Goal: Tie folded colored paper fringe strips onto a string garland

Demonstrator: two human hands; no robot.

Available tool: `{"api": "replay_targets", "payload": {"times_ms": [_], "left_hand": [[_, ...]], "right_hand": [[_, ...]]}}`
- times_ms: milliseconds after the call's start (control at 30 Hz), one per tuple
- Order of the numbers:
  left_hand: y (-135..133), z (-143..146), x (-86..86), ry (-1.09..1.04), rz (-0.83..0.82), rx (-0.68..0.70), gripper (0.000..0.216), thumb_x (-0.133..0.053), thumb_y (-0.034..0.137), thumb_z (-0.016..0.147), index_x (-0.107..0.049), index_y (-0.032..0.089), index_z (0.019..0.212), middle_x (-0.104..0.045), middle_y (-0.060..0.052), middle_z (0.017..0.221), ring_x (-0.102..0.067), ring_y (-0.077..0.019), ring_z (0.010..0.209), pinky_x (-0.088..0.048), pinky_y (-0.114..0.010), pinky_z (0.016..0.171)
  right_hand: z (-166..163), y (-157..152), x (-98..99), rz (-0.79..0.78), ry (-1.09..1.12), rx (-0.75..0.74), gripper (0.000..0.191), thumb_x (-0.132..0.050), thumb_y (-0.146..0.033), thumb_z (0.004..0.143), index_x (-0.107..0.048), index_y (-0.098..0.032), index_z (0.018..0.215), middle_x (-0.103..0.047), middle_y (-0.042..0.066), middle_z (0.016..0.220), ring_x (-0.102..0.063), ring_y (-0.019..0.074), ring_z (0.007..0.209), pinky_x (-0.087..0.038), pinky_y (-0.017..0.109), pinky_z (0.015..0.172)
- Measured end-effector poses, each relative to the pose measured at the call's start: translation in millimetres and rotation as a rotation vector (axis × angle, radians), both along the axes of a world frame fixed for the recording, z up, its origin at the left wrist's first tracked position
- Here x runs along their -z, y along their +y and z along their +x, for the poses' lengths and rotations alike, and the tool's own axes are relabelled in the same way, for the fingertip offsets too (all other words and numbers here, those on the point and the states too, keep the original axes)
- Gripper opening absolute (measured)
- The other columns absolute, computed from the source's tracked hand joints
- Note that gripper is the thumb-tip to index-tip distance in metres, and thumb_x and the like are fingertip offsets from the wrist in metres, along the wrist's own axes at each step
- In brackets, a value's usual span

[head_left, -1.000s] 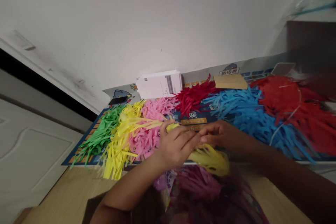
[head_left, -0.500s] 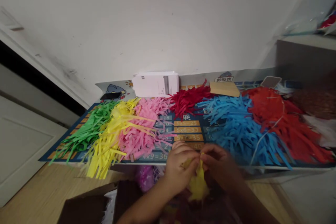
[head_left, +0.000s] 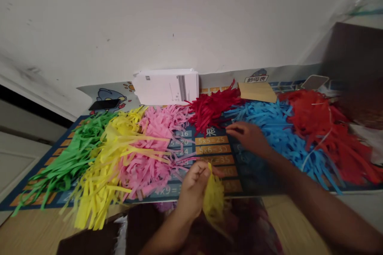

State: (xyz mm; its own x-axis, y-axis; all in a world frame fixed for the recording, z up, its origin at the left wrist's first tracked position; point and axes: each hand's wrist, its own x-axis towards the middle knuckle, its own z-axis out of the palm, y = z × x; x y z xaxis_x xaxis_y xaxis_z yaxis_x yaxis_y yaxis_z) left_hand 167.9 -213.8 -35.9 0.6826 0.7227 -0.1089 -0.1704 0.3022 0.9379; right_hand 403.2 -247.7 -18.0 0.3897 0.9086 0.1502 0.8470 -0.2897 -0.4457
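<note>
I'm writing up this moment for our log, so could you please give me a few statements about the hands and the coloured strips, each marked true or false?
1. The left hand holds a yellow fringed bunch. True.
2. The pink strips lie beside the yellow pile. True.
3. The right hand touches the pink strips. False: it is apart from them, nearer the blue strips.
4. The green strips lie at the right end. False: they lie at the left end of the mat.

Mat-covered table (head_left: pixel 213 150): colourful paper-strip bundles (head_left: pixel 113 155), white paper stack (head_left: pixel 163 88), dark flat slab (head_left: pixel 104 105).
</note>
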Motion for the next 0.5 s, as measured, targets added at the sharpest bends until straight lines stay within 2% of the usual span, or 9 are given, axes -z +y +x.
{"api": "replay_targets", "payload": {"times_ms": [33,100,200,300,367,433,500], "left_hand": [[0,0,-0.3,-0.032,-0.165,0.025,0.033,-0.070,0.050,0.086,-0.061,0.018,0.083,-0.067,-0.001,0.070,-0.058,-0.0111,0.057,-0.048,-0.023,0.059],[0,2,-1.3,-0.079,-0.339,0.046,0.041,-0.077,0.052,0.079,-0.054,0.019,0.079,-0.057,0.005,0.059,-0.045,-0.0062,0.045,-0.043,-0.019,0.049],[1,6,-1.8,-0.087,-0.378,0.032,0.048,-0.082,0.054,0.072,-0.049,0.019,0.078,-0.048,0.010,0.055,-0.032,-0.0027,0.040,-0.032,-0.015,0.041],[4,9,-0.3,-0.042,-0.308,0.022,0.054,-0.083,0.059,0.068,-0.048,0.019,0.076,-0.046,0.010,0.054,-0.030,-0.0024,0.041,-0.027,-0.014,0.040],[7,9,1.3,-0.010,-0.229,0.008,0.055,-0.082,0.062,0.067,-0.049,0.019,0.075,-0.044,0.010,0.053,-0.030,-0.0029,0.041,-0.027,-0.015,0.040],[9,6,1.9,0.030,-0.114,-0.008,0.052,-0.078,0.063,0.070,-0.052,0.018,0.075,-0.046,0.009,0.053,-0.033,-0.0035,0.042,-0.028,-0.016,0.042],[8,2,0.9,0.088,0.051,-0.016,0.047,-0.073,0.061,0.077,-0.058,0.016,0.075,-0.053,0.006,0.057,-0.039,-0.0050,0.045,-0.032,-0.018,0.045]], "right_hand": [[19,16,1.4,-0.065,-0.052,-0.019,0.021,-0.059,-0.020,0.092,-0.077,-0.019,0.102,-0.075,0.008,0.110,-0.068,0.0235,0.104,-0.051,0.033,0.089],[45,42,7.3,-0.150,-0.126,-0.067,0.021,-0.060,-0.014,0.088,-0.078,-0.017,0.098,-0.075,0.010,0.112,-0.067,0.0242,0.107,-0.049,0.031,0.090],[60,63,18.1,-0.221,-0.192,-0.125,0.020,-0.061,-0.011,0.085,-0.079,-0.016,0.091,-0.076,0.010,0.104,-0.069,0.0223,0.098,-0.048,0.028,0.084],[58,67,20.7,-0.258,-0.245,-0.143,0.021,-0.059,-0.010,0.084,-0.078,-0.015,0.090,-0.075,0.013,0.101,-0.069,0.0230,0.092,-0.047,0.028,0.078],[51,60,14.4,-0.247,-0.258,-0.131,0.022,-0.056,-0.012,0.086,-0.077,-0.013,0.091,-0.074,0.015,0.102,-0.068,0.0246,0.092,-0.046,0.030,0.078],[36,42,3.3,-0.209,-0.258,-0.114,0.023,-0.053,-0.015,0.090,-0.075,-0.013,0.097,-0.074,0.015,0.105,-0.068,0.0248,0.094,-0.047,0.031,0.080],[11,14,-8.0,-0.114,-0.195,-0.147,0.023,-0.053,-0.022,0.094,-0.073,-0.017,0.104,-0.074,0.011,0.107,-0.068,0.0225,0.095,-0.049,0.030,0.081]]}}
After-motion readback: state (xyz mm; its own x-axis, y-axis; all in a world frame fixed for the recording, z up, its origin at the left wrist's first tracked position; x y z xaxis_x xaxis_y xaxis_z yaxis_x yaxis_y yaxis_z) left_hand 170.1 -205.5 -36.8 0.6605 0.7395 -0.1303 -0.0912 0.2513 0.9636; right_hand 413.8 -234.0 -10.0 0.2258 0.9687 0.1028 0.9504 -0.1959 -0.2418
